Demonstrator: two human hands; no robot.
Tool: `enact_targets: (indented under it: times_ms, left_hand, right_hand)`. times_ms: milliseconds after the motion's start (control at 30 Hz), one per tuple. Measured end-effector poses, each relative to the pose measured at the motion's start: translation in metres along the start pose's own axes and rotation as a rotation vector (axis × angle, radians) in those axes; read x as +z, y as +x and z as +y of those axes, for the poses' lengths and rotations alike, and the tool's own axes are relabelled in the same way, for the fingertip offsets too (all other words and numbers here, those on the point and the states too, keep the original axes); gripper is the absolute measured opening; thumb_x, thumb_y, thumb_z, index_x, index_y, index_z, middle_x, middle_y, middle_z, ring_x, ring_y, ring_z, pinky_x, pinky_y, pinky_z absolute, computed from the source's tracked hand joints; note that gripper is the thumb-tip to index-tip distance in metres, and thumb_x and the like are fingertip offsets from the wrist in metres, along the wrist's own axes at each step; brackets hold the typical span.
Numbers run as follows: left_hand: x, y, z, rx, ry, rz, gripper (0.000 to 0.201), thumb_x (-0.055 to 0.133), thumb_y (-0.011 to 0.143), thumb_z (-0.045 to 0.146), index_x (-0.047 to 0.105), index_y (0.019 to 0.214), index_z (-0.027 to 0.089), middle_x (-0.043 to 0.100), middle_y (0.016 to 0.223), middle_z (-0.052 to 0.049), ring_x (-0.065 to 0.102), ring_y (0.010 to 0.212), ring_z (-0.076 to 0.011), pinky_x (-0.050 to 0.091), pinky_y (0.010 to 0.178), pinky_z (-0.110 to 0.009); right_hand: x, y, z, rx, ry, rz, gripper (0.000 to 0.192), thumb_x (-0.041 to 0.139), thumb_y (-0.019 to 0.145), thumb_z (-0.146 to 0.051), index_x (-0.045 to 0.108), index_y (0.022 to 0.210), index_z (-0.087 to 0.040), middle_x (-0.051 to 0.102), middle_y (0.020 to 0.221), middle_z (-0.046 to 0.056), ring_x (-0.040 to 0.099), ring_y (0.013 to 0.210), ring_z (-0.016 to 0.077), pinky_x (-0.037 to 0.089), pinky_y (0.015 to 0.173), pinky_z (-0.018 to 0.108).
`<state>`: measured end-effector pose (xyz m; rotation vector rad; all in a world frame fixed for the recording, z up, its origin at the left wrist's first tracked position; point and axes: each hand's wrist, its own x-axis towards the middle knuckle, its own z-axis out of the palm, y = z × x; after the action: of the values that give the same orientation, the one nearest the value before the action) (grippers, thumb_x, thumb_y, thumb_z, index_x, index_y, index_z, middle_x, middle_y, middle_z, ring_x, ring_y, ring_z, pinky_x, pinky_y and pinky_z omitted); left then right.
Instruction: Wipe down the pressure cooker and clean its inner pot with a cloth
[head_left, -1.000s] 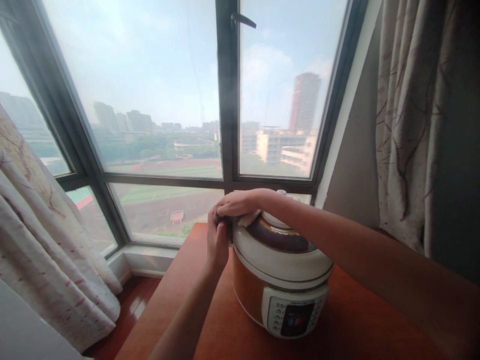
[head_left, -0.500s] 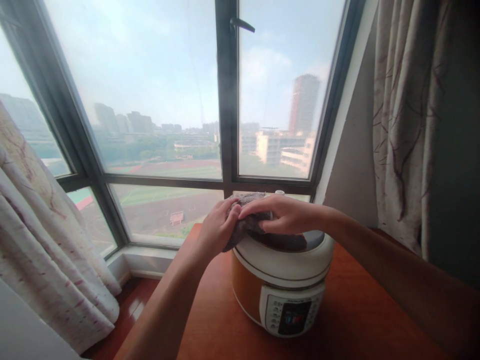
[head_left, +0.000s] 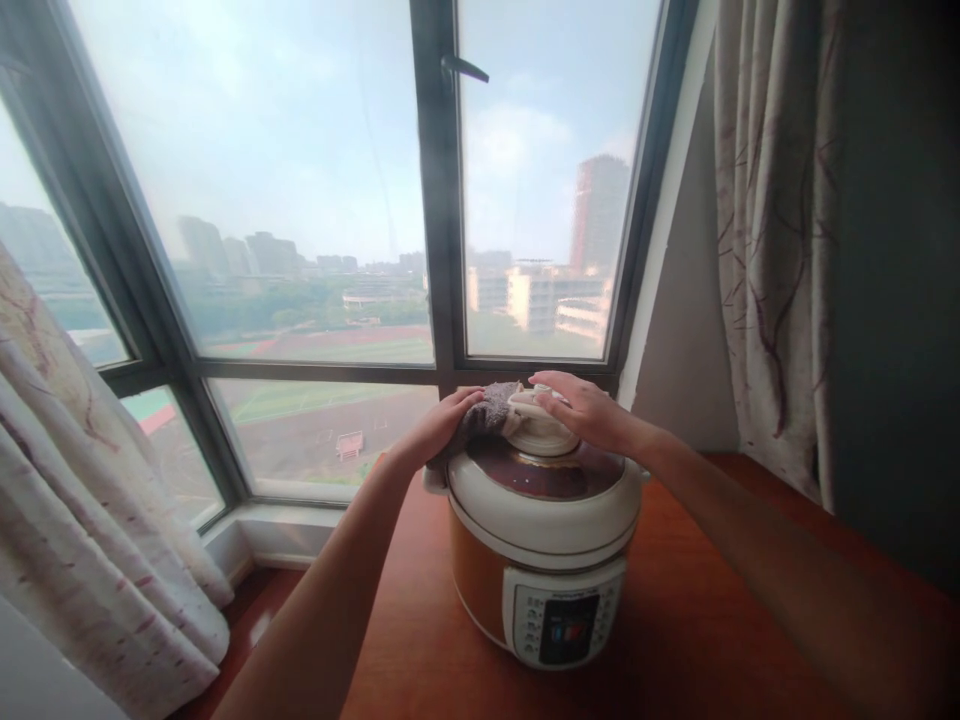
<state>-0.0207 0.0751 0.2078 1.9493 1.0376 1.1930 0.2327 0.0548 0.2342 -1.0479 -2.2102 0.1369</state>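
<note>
An electric pressure cooker (head_left: 480, 575) stands upright on the table, its front panel turned toward me. Its lid has a dark glossy top (head_left: 525, 478), a white rim and a pale raised handle (head_left: 546, 438). My left hand (head_left: 444, 425) is closed on a grey fluffy cloth (head_left: 491, 408), which lies against the left side of the lid and handle. My right hand (head_left: 589, 408) is on the right part of the handle, its thumb on the near side and its fingers over the top. The left fingertips are partly hidden by the cloth.
The reddish-brown wooden table (head_left: 697, 600) extends around the cooker. Behind it is a large window with a dark frame (head_left: 442, 200). Patterned curtains hang at the left (head_left: 97, 540) and the right (head_left: 776, 250).
My hands, close together on the cloth before, have parted. The right has let go of the cloth and moved onto the lid handle; the left has kept the cloth. The view has shifted slightly.
</note>
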Motion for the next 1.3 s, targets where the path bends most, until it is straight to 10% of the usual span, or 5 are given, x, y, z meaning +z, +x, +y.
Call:
enact_targets:
  times_ms: [467,1100,1300]
  left_hand:
    - [0.004,-0.041,0.014,0.166,0.417,-0.005,0.057,0.053,0.091,0.054,0.061,0.132,0.016,0.05,0.149,-0.016,0.046,0.139,-0.0339,0.036,0.117,-0.049]
    - [0.027,-0.156,0.026,0.372,0.553,0.152,0.068,0.043,0.085,0.006,0.042,0.149,0.029,0.029,0.164,-0.006,0.03,0.15,-0.0282,0.036,0.118,-0.049]
    - [0.039,-0.148,0.025,0.358,0.698,0.163,0.088,0.057,0.075,0.009,0.026,0.156,0.022,0.017,0.166,-0.015,0.022,0.152,-0.0382,0.033,0.117,-0.06]
  right_hand:
    - [0.03,0.0,-0.002,-0.001,-0.107,0.178,0.034,0.049,0.098,-0.038,0.072,0.109,-0.015,0.073,0.113,0.013,0.067,0.109,0.0251,0.048,0.095,0.033]
    - [0.026,-0.001,-0.006,0.007,-0.056,0.18,0.031,0.049,0.098,-0.034,0.072,0.113,-0.02,0.074,0.117,0.009,0.068,0.109,0.0227,0.048,0.096,0.03]
    - [0.025,-0.001,-0.007,0.011,-0.071,0.182,0.029,0.049,0.099,-0.034,0.072,0.111,-0.022,0.075,0.115,0.008,0.068,0.109,0.0217,0.048,0.095,0.029]
